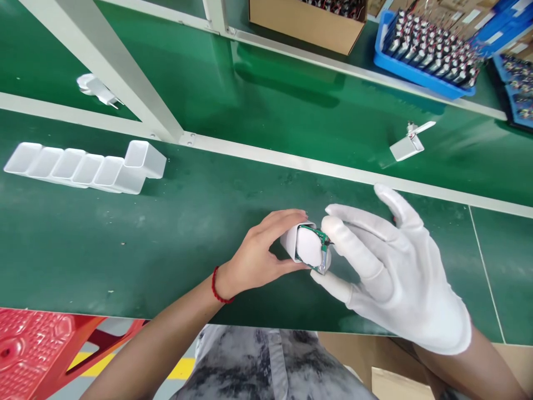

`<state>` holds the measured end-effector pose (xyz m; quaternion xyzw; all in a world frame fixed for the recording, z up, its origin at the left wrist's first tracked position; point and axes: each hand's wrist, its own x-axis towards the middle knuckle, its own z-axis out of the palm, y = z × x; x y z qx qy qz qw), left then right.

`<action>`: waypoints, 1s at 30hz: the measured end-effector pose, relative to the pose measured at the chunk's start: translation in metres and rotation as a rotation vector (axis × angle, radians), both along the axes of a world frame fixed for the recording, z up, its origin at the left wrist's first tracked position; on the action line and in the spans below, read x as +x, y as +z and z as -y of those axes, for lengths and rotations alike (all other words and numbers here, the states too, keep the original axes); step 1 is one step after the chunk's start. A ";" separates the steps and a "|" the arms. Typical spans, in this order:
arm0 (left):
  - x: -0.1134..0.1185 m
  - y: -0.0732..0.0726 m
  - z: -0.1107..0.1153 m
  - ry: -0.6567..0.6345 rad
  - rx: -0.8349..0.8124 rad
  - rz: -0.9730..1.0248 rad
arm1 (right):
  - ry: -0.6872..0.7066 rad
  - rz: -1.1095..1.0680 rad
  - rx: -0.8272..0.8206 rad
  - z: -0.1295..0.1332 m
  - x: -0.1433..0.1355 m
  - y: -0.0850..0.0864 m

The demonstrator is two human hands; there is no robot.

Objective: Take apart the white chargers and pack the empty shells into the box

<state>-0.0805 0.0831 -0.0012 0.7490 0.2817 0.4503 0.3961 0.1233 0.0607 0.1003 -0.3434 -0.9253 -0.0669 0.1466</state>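
My bare left hand [260, 253], with a red cord bracelet at the wrist, grips a white plastic housing [289, 243] between thumb and fingers. Partly inside its open end sits a green circuit board assembly [323, 239] with a white rounded pad [308, 246] on its face. My right hand [387, 266], in a white glove, pinches this assembly by its edges with the thumb and a fingertip. The other gloved fingers are stretched out. How deep the board reaches into the housing is hidden.
Several white housings [87, 169] stand in a row at the left on the green table [187, 211]. A white metal frame [266, 158] crosses behind. Beyond it lie a small white part [408, 147], a cardboard box [303, 22] and a blue tray [420, 72] of wired parts. A red stool [37, 350] stands lower left.
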 end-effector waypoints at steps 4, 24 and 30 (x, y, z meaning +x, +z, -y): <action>-0.001 0.000 0.001 0.002 -0.004 -0.018 | -0.014 0.002 -0.016 0.000 -0.001 0.000; -0.002 -0.002 0.001 -0.024 -0.061 -0.030 | -0.038 0.020 -0.034 0.001 -0.006 0.000; -0.002 -0.002 0.000 -0.019 -0.051 -0.042 | -0.028 0.041 0.007 0.002 -0.005 -0.004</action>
